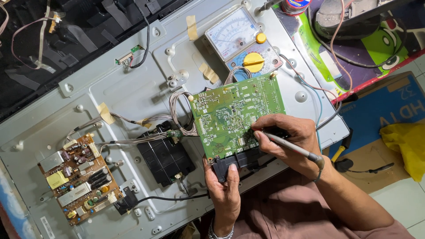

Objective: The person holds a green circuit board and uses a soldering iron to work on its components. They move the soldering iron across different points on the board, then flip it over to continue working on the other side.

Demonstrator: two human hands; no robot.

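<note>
A green circuit board (230,113) lies tilted on the grey metal back panel (133,93) of a flat screen. My left hand (226,188) grips the board's near edge by its black connector block (239,161), thumb on top. My right hand (287,139) holds a thin grey probe (294,148) like a pen, with its tip on the board's lower right part. A grey wire bundle (177,110) runs from the board's left edge across the panel.
An analog multimeter (243,40) with a yellow dial sits behind the board. A brown power board (79,177) lies at the panel's left, a black speaker box (166,157) in the middle. A blue carton (385,106), a yellow bag (407,141) and cables lie to the right.
</note>
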